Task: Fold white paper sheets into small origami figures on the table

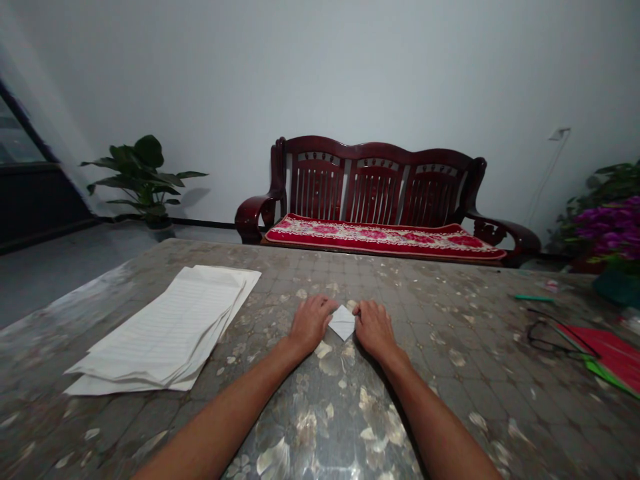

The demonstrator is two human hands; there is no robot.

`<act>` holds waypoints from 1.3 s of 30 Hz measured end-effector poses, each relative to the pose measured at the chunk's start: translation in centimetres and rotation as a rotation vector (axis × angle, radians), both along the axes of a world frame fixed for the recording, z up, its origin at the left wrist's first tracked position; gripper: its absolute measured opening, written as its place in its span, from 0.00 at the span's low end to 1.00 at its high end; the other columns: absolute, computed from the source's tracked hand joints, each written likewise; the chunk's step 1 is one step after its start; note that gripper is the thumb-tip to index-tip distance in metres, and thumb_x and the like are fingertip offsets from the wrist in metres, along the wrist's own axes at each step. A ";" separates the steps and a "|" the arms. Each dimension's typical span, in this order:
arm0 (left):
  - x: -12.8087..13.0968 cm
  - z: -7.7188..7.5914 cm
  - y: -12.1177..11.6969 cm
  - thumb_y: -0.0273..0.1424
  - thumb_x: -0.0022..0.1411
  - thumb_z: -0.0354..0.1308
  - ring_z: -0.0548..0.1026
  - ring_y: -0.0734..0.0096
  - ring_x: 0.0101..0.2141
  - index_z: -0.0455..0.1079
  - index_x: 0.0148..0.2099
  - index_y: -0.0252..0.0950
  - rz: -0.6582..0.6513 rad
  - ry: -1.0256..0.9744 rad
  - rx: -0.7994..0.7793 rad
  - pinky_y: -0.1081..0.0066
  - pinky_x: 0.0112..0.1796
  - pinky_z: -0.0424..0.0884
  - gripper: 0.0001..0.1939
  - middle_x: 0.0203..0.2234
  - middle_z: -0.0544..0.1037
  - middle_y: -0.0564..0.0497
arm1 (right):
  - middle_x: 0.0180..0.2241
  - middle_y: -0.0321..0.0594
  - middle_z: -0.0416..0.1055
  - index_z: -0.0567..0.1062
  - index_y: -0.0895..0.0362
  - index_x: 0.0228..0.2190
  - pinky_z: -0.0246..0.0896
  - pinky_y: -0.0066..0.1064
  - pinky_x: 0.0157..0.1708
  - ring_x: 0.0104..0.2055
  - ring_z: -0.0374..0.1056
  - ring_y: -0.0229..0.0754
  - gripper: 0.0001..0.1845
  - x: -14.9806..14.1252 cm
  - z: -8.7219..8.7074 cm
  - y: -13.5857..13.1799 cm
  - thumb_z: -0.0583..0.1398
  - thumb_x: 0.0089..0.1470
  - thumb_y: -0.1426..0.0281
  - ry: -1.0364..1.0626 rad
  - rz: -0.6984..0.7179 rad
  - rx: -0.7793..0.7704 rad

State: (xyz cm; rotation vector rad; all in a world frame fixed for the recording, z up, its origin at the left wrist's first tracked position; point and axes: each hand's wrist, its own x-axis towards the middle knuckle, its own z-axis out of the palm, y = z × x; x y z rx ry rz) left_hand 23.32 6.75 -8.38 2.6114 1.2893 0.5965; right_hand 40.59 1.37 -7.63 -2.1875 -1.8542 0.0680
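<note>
White paper and deep reds stood out against a grey-brown floral tabletop (pixel 450 293).
The folded paper (pixel 343 324) was plain white; the stacked sheets (pixel 165 327) were off-white with faint ruled lines. Pale beige and whitish flowers and leaves patterned the tabletop over a darker lattice. The bench (pixel 375 190) was glossy reddish-brown, its seat cover (pixel 380 238) red with cream motifs and pinkish-red flowers. The wall (pixel 400 67) was pale bluish grey, the potted plant (pixel 145 167) dark green, the blossoms (pixel 613 227) purple, the pen-like stick (pixel 534 298) teal, the glasses (pixel 555 347) black-framed, the flat items (pixel 613 353) red and bright green.
</note>
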 end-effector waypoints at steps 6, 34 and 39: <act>-0.1 -1.4 1.2 0.22 0.65 0.47 0.58 0.61 0.64 0.68 0.59 0.42 -0.385 0.044 -0.032 0.54 0.62 0.54 0.23 0.61 0.67 0.50 | 0.43 0.43 0.70 0.72 0.53 0.41 0.51 0.34 0.42 0.46 0.62 0.48 0.11 0.0 -0.2 0.1 0.50 0.62 0.72 -0.017 0.002 0.023; -3.3 -0.3 -3.6 0.40 0.70 0.46 0.55 0.55 0.65 0.52 0.68 0.42 -0.293 0.293 0.042 0.53 0.61 0.49 0.27 0.67 0.57 0.47 | 0.56 0.48 0.68 0.69 0.53 0.56 0.50 0.44 0.53 0.57 0.58 0.52 0.23 -0.2 0.9 -2.0 0.48 0.63 0.74 -0.234 0.220 -0.043; -3.4 0.1 -4.3 0.39 0.70 0.45 0.56 0.54 0.64 0.55 0.67 0.41 -0.259 0.300 0.053 0.51 0.61 0.50 0.25 0.66 0.59 0.47 | 0.60 0.43 0.64 0.67 0.51 0.58 0.43 0.50 0.60 0.61 0.54 0.51 0.23 -0.1 0.4 -2.1 0.48 0.64 0.74 -0.214 0.288 0.002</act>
